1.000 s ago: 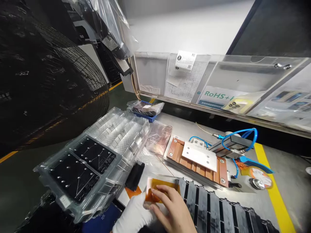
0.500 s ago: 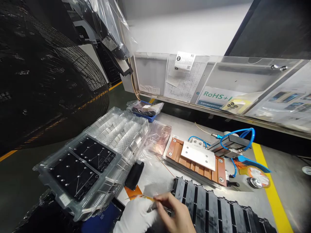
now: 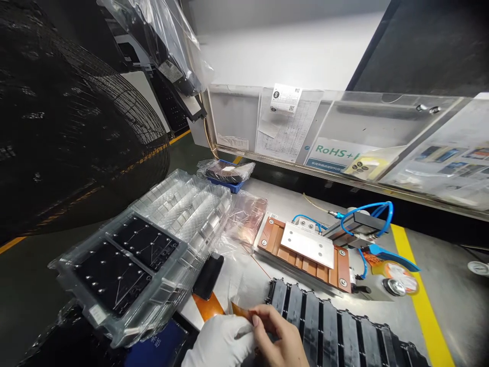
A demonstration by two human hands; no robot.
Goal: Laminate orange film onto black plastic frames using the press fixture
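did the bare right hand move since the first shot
Yes, the bare right hand has drawn down the view, away from the black ribbed plastic strip.

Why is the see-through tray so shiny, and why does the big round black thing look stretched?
In the head view, light glares off the clear plastic tray, and the wide lens seems to stretch the black wire fan guard near the left edge.

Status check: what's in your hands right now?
Right hand pinching orange film. Gloved left hand beside it. Black ribbed strip close by, not blocking.

R hand (image 3: 277, 339) pinches amber film (image 3: 240, 310) nr L hand (image 3: 221, 346).
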